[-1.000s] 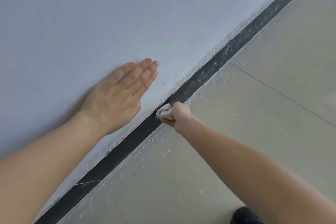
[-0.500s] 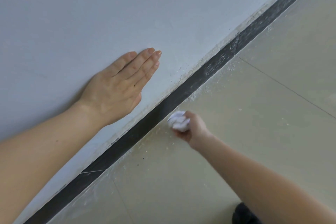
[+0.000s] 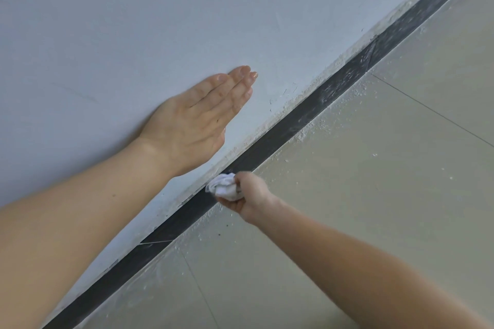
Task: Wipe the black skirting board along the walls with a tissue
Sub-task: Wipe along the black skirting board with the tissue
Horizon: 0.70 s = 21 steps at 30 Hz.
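The black skirting board (image 3: 302,120) runs diagonally from bottom left to top right, between the pale wall and the floor tiles. White dust streaks cover its upper right stretch. My right hand (image 3: 247,195) grips a crumpled white tissue (image 3: 224,186) and holds it against the board near the middle of the view. My left hand (image 3: 199,117) lies flat on the wall above the board, fingers straight and together, pointing up and right.
The white wall (image 3: 187,13) fills the upper left. Beige floor tiles (image 3: 374,168) with thin joint lines lie to the right, sprinkled with white crumbs along the board. The wall's lower edge above the board is rough and chipped.
My right hand has slid down and left along the board, lifted briefly off it with the tissue, and now presses the tissue on the board again. The left hand stays on the wall.
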### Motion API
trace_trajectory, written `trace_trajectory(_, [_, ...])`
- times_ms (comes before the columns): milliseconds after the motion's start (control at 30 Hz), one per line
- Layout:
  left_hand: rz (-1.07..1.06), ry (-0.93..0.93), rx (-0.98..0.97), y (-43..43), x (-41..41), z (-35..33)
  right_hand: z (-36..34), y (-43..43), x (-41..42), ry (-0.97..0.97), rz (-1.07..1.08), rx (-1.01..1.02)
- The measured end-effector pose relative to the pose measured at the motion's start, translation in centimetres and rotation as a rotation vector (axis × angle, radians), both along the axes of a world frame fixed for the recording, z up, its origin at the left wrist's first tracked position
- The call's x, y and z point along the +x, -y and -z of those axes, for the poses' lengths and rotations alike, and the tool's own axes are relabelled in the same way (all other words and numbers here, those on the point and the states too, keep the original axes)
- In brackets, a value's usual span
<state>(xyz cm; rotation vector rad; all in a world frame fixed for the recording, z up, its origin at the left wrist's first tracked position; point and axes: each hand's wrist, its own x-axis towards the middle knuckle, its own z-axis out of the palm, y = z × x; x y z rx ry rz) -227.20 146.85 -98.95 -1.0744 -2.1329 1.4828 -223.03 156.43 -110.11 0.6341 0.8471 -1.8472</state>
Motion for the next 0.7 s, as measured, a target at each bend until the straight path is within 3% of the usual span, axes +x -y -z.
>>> trace_trajectory(67, [0.001, 0.015, 0.01, 0.0, 0.0, -0.1, 0.0, -2.3, -1.1, -0.094, 0.091, 0.025])
trace_trajectory(133, [-0.004, 0.037, 0.026, 0.1, 0.0, -0.2, 1.3, -4.5, -2.2, -0.126, 0.36, -0.014])
trace_trajectory(233, [-0.026, 0.067, 0.05, 0.0, 0.1, -0.3, 3.9, -7.6, -3.5, 0.029, 0.707, 0.022])
trace_trajectory(267, [-0.033, 0.078, 0.056, -0.1, 0.1, -0.3, 4.3, -7.7, -3.3, 0.021, 0.669, 0.035])
trace_trajectory(367, [-0.038, 0.108, 0.094, -0.2, 0.0, -0.3, 5.4, -4.4, -0.7, -0.113, 0.241, 0.024])
trace_trajectory(433, [-0.04, 0.117, 0.094, -0.1, 0.0, -0.4, 6.9, -0.9, 2.0, -0.053, 0.033, 0.068])
trace_trajectory(567, [-0.05, 0.125, 0.063, 0.0, 0.1, -0.3, 7.4, 4.4, 6.0, 0.058, -0.064, 0.073])
trace_trajectory(633, [-0.043, 0.127, 0.078, 0.0, 0.1, -0.2, 8.0, 5.8, 4.6, 0.017, -0.081, 0.109])
trace_trajectory(700, [-0.025, 0.121, 0.087, 0.0, -0.1, -0.2, 9.4, 6.3, 1.3, -0.005, -0.249, 0.164])
